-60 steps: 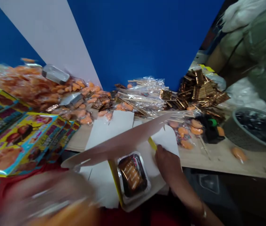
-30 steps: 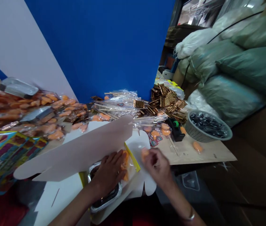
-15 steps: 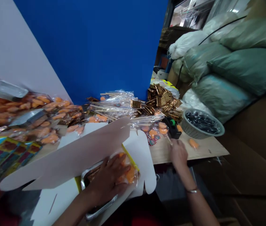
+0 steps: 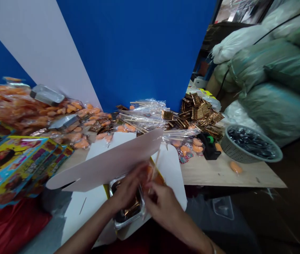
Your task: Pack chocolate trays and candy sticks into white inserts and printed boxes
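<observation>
One stick [image 4: 156, 163] gripped by right hand [image 4: 163, 204] fingers, 1 o'clock from tray [image 4: 125, 222] | left hand [image 4: 127, 188] fingers—blurred, so state cannot be told | tray seemingly braced by carton [image 4: 112, 160] walls

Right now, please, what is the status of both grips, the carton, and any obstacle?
Left grip over foil tray, blurred, hold unclear. Right grip on thin stick. Carton open, tray inside. Raised flap beyond both grips, no obstruction seen.

Left hand [image 4: 127, 188] and right hand [image 4: 167, 204] bare, a worker wears a thin, rounded bangle [image 4: 213, 248] on the right forearm [image 4: 193, 231]; the left forearm [image 4: 90, 225] is bare to the view's edge.
</observation>
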The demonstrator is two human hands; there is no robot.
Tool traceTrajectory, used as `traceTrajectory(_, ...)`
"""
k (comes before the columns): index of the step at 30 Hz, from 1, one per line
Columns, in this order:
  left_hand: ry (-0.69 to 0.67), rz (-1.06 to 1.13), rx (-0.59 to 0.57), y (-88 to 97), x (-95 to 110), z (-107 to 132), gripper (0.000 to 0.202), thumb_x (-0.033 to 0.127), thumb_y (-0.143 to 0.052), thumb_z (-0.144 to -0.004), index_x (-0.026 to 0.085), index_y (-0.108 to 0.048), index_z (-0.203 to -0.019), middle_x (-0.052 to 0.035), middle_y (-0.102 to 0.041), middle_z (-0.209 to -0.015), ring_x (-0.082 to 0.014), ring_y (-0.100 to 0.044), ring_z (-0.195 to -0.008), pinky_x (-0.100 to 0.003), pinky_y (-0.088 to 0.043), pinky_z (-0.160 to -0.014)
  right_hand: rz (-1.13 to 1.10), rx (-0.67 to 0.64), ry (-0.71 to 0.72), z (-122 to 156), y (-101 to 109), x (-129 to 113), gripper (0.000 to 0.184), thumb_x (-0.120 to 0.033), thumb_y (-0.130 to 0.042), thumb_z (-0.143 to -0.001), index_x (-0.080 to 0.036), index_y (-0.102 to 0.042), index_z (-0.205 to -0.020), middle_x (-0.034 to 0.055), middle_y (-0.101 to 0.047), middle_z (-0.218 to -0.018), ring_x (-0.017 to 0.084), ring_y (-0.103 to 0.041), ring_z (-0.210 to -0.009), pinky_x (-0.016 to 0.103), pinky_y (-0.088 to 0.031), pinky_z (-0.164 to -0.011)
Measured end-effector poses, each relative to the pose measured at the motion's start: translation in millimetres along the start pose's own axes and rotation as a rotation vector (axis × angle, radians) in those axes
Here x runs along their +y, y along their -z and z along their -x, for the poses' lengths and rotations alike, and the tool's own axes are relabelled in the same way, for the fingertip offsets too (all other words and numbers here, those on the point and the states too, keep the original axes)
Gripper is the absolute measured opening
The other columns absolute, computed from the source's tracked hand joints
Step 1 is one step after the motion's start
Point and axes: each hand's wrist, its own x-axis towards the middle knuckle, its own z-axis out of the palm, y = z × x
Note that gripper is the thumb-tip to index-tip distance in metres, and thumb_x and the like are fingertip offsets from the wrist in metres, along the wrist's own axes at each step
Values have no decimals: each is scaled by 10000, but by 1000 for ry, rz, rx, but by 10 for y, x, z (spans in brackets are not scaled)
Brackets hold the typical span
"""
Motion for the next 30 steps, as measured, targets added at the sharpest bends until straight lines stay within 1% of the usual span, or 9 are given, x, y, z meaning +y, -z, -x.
traceTrajectory(2,88,182,171,26,-22,-25,426,340,-309,-981,203,-551,-1305,-89,-661,-1242,-243,-613,-1151,-405,-484,-1017,290,-183,10,10,-181,-77,159,-205,-527,-833,-181,-676,-883,29,-699,-747,158,-611,-667,262,-409,-632)
traceTrajectory(4,65,181,137,26,-21,-56,359,355,-416,-954,200,-610,-1214,-77,-683,-1180,-240,-634,-1088,-378,-501,-975,441,-196,-31,14,-245,-80,144,-208,-536,-854,-169,-674,-849,58,-720,-794,184,-632,-706,287,-416,-661)
traceTrajectory(8,-34,1,-55,0,-14,-114,245,299,-454,-943,208,-682,-943,-61,-698,-1059,-215,-633,-1005,-350,-498,-929,456,61,146,105,-84,2,230,-215,-468,-943,-166,-649,-1077,87,-716,-956,209,-634,-855,319,-447,-770)
traceTrajectory(11,-100,-141,-94,-13,-40,-127,262,309,-541,-900,202,-643,-1117,-81,-674,-1167,-234,-601,-1089,-375,-481,-972,597,236,233,173,109,120,257,-172,-424,-962,-189,-679,-937,80,-693,-914,233,-594,-880,368,-444,-816)
traceTrajectory(15,-131,-325,-57,-72,23,-20,615,178,-479,-874,156,-364,-1478,-143,-499,-1457,-271,-460,-1328,-464,-393,-1098,730,78,198,184,121,241,141,-211,-567,-926,-212,-707,-912,56,-719,-953,294,-569,-1104,496,-380,-1030)
traceTrajectory(19,32,-614,-101,-120,176,277,512,251,-458,-909,237,-499,-1419,-118,-482,-1489,-427,-375,-1378,-741,-205,-1090,731,30,150,284,11,229,184,-234,-553,-935,-203,-703,-1038,79,-710,-1125,341,-457,-1316,610,-190,-1156)
traceTrajectory(22,107,-631,-158,-76,167,469,585,303,-521,-885,331,-435,-1464,-76,-364,-1571,-462,-276,-1428,-792,-173,-1063,629,6,205,289,138,223,167,-200,-552,-909,-251,-707,-945,44,-735,-971,330,-528,-1242,642,-235,-1123)
traceTrajectory(27,31,-487,-314,109,59,386,616,248,-497,-891,306,-389,-1494,-60,-265,-1615,-381,-90,-1504,-627,-254,-1154,330,529,314,-389,699,224,253,-319,-576,-887,-199,-645,-1099,118,-681,-1091,256,-620,-1000,433,-499,-896)
traceTrajectory(30,-16,-416,-376,215,88,184,648,235,-565,-834,291,-431,-1466,-76,-291,-1606,-360,-111,-1505,-598,-264,-1162,260,422,301,-877,922,137,309,-381,-656,-814,-175,-658,-1044,57,-693,-880,209,-618,-757,338,-513,-700)
